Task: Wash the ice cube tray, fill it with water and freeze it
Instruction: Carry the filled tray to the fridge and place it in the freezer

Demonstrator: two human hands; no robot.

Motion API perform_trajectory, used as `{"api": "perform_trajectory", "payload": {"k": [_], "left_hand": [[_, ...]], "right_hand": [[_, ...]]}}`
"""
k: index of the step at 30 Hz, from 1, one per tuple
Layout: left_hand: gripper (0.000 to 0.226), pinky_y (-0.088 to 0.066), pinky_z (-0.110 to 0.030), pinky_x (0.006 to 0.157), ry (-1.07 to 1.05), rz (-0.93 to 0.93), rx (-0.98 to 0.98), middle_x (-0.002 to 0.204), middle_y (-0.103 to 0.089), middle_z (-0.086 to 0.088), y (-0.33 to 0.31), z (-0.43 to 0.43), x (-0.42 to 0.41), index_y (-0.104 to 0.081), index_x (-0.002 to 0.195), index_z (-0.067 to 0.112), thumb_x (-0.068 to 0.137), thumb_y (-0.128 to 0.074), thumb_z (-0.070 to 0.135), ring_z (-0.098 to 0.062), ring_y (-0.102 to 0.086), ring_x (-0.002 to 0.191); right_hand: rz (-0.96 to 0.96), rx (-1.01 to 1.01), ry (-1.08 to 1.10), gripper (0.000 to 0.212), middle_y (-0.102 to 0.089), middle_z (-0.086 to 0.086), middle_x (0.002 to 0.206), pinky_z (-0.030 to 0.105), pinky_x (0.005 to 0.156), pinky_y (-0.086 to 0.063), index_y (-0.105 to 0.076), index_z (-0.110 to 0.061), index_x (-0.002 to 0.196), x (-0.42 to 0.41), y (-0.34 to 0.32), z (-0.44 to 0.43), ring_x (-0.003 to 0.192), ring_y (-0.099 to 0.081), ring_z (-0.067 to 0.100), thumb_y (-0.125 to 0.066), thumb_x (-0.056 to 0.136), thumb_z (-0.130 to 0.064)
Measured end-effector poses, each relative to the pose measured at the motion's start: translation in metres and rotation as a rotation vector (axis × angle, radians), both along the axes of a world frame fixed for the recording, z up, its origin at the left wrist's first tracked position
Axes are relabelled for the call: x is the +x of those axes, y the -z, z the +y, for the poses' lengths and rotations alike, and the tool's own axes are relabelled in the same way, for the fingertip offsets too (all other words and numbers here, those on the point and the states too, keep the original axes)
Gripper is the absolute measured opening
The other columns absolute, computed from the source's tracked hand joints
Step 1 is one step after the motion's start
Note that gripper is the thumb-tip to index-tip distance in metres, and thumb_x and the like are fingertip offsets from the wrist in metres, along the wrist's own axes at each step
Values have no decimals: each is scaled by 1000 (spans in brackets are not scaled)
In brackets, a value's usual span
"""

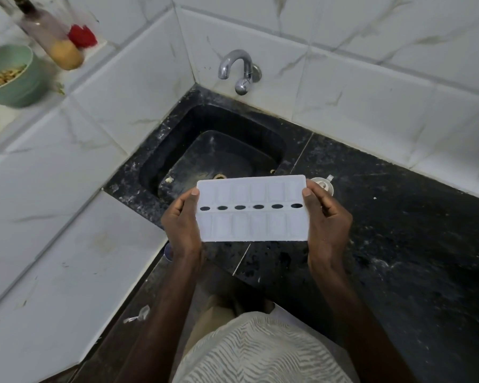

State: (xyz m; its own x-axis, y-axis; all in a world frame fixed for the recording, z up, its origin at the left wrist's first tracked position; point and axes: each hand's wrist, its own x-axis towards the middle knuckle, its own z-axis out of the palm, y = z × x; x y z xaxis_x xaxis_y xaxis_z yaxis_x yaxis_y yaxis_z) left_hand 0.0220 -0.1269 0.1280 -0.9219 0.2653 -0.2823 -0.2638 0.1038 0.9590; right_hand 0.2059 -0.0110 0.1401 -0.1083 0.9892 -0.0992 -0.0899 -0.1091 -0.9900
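Note:
A white ice cube tray (251,225) with two rows of compartments and a middle line of oval holes is held level in front of me, above the near edge of the black sink (177,150). My left hand (181,225) grips its left end, thumb on top. My right hand (325,217) grips its right end the same way. A chrome tap (237,69) sticks out of the tiled wall behind the sink; no water runs from it.
Black stone counter (398,230) stretches to the right. A small metal object (322,183) sits on it just beyond my right hand. White tiled walls enclose the corner. On a ledge at upper left stand a green bowl (14,87) with food and a bottle (50,37).

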Motion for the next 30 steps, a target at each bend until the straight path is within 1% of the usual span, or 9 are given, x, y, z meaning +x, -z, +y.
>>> {"api": "perform_trajectory", "payload": {"k": [3,7,11,15,18,20,23,25,30], "left_hand": [[25,-55,-18,56,-42,-6,29,77,-78,13,-3,-13,-6,-82,78,36,96,-71,23,-1,-71,67],[13,-58,-23,58,-116,-17,46,79,-79,9,-5,-37,-18,-83,91,26,96,-71,23,-7,-71,70],[13,-59,-29,62,-163,-21,47,82,-78,8,-6,-66,-31,-82,99,22,96,-70,23,-10,-71,74],[13,-56,-21,59,-215,-8,33,81,-78,11,-8,-99,-46,-82,97,22,96,-69,23,-3,-70,70],[12,-55,-17,60,-270,-25,47,81,-79,12,-11,-125,-56,-82,95,20,96,-69,18,-1,-70,71],[12,-57,-19,65,-300,-31,40,84,-79,11,-12,-142,-62,-82,95,21,96,-70,17,-3,-72,75],[13,-62,-31,78,-343,-42,25,96,-81,2,-13,-168,-70,-82,100,17,95,-70,19,-14,-73,87],[13,-61,-33,80,-368,-46,31,98,-81,0,-13,-184,-75,-82,99,18,95,-70,20,-16,-73,89],[12,-56,-17,68,-414,-12,28,87,-79,11,-11,-220,-87,-81,95,22,96,-70,17,-7,-71,82]], "right_hand": [[-24,1,-34,25,-79,-17,107,25,78,-63,-78,-50,103,-10,-2,-7,99,-76,7,-72,98,-26],[-58,-6,-72,20,-79,-15,107,20,71,-60,-79,-37,113,-29,0,-21,96,-76,7,-71,98,-28],[-67,-20,-132,22,-80,-13,107,20,68,-60,-78,-32,119,-49,2,-40,95,-77,9,-70,98,-29],[-63,-24,-189,21,-80,-12,109,22,69,-60,-78,-33,117,-71,0,-66,97,-77,11,-69,99,-26],[-73,-26,-229,22,-79,-12,109,20,69,-60,-79,-31,118,-88,1,-86,97,-77,9,-69,99,-23],[-91,-35,-248,23,-80,-14,106,20,68,-60,-78,-31,118,-98,1,-100,95,-77,8,-70,99,-22],[-118,-45,-269,25,-79,-14,108,22,72,-62,-77,-21,123,-111,4,-120,97,-76,7,-71,99,-22],[-133,-39,-289,26,-79,-17,107,20,71,-61,-77,-19,124,-118,4,-134,95,-76,5,-71,99,-22],[-135,-52,-343,27,-78,-17,106,17,68,-58,-76,-18,125,-138,4,-162,94,-76,5,-70,99,-22]]}}
